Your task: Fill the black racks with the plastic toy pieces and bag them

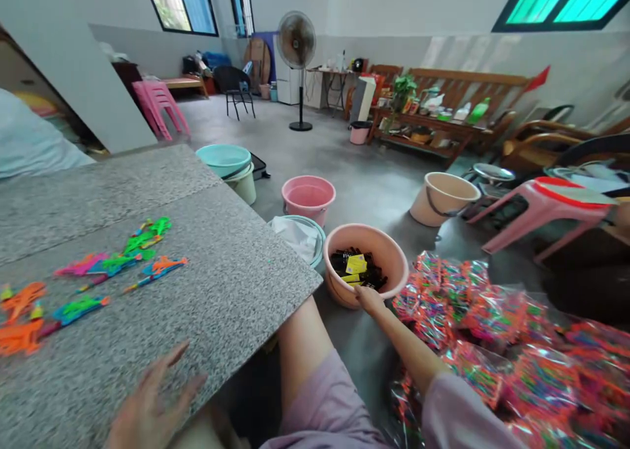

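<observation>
My right hand (369,299) is closed on the near rim of a peach-coloured bucket (390,258), its arm stretched out to the right of the table. Inside that bucket lie black items (377,279) whose kind I cannot make out, with a yellow card (356,264) on top. Over the near edge of the speckled grey table (236,252), my left hand (155,396) is open and slightly blurred, fingers spread and holding nothing. Small brightly coloured plastic toys, among them an orange one (24,301) and a green one (147,235), lie on the table's left part.
Clear bags of colourful pieces (497,318) cover the floor at right. A pink bucket (309,196), a blue-rimmed tub with white plastic (295,235) and a beige bucket (438,199) stand beyond. A pink stool (536,209) is at right, a standing fan (296,42) farther back.
</observation>
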`<state>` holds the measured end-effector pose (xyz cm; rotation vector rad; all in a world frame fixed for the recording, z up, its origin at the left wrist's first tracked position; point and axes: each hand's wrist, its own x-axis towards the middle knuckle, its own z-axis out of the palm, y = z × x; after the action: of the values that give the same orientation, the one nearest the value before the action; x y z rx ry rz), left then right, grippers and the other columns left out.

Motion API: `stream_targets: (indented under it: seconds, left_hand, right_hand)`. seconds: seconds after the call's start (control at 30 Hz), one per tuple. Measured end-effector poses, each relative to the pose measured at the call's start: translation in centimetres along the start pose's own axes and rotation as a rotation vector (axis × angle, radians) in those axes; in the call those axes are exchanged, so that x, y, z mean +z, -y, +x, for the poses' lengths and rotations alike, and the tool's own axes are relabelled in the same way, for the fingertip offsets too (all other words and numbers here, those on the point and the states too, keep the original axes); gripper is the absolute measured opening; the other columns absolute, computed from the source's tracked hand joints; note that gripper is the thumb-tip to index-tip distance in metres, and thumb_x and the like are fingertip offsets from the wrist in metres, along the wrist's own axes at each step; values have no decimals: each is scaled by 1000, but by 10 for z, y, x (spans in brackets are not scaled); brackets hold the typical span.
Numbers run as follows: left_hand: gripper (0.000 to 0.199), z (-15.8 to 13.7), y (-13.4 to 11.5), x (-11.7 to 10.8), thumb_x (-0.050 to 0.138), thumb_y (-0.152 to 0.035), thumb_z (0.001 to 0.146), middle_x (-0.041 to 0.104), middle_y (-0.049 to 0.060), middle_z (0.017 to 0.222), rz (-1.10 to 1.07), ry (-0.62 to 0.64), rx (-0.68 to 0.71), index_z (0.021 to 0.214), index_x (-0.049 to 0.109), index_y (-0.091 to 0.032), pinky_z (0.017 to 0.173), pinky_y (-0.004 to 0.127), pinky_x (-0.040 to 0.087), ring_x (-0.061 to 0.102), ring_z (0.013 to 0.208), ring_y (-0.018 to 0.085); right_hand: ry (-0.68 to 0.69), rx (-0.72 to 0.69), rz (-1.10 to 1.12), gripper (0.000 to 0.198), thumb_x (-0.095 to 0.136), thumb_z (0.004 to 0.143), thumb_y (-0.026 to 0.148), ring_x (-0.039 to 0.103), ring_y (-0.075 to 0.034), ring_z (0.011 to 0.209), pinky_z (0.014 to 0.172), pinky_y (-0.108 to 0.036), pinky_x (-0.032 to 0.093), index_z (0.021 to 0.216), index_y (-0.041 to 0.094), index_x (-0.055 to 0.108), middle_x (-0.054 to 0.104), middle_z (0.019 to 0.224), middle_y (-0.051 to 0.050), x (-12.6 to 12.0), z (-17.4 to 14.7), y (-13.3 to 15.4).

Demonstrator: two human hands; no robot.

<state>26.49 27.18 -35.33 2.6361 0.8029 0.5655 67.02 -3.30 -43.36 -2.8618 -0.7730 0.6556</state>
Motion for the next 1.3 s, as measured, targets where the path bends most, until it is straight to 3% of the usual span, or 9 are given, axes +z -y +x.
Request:
stream_targets:
  seconds: [0.17,0.3,0.4,0.5,0.63,0.83,0.97,1.13,1.3]
  left_hand:
    - [65,24,-44,35,29,-59,92,54,20,129,252,-92,169,142,40,-19,100,59,40,55,115,39]
    - [65,24,-58,32,25,-57,95,52,21,129,314,-62,207,148,29,-21,96,60,41,54,111,41]
    - [64,25,-62,25,24,-55,96,50,21,128,338,-45,211,150,25,-21,95,60,41,53,111,41]
    - [62,24,-64,24,26,-52,97,49,21,130,356,-48,195,150,28,-19,98,60,40,52,113,40]
    - [60,22,-64,27,29,-50,97,48,22,133,352,-37,181,145,36,-14,101,59,37,50,117,40]
    - [57,21,-67,29,31,-48,98,51,22,133,333,-57,144,136,49,-9,106,56,34,51,118,37]
    - [59,21,-65,33,32,-51,97,52,21,134,274,-69,99,134,52,-10,108,57,32,51,121,37]
    - [62,9,-63,23,44,-59,92,52,17,135,-128,-106,-51,138,46,-17,110,52,37,48,129,32]
    - [63,-4,-71,-9,37,-57,96,45,17,146,-656,-253,-309,146,33,-19,112,47,38,43,137,27]
  right_hand:
    - [89,-66,-66,24,44,90,11,65,-26,100,84,-34,43,102,15,65,69,99,-15,34,-24,-17]
    - [210,-183,-22,18,60,84,21,66,-24,95,80,-29,45,101,18,68,71,97,-10,50,-53,-17]
    - [184,-221,32,44,72,78,33,62,-25,108,87,-30,46,119,19,64,67,117,-10,46,-50,-26]
    - [85,-57,-46,76,77,70,23,46,-36,130,103,-47,38,140,10,48,48,141,-24,41,-33,-43]
    - [174,-31,-133,45,67,71,2,60,-36,113,103,-53,34,115,7,66,68,110,-23,37,-21,-54]
    - [143,-146,-101,23,57,86,24,65,-24,98,88,-32,45,103,19,72,70,106,-11,-21,-20,-65]
    - [76,-189,164,34,55,85,43,62,-20,81,76,-30,47,89,14,72,69,85,-7,-82,-35,-72]
    - [-29,-314,637,43,57,85,56,61,-19,75,70,-29,50,84,15,70,68,78,-7,-145,-86,-18]
    - [52,-539,768,39,61,85,55,63,-20,73,64,-28,51,94,18,69,69,86,-8,-157,-104,103]
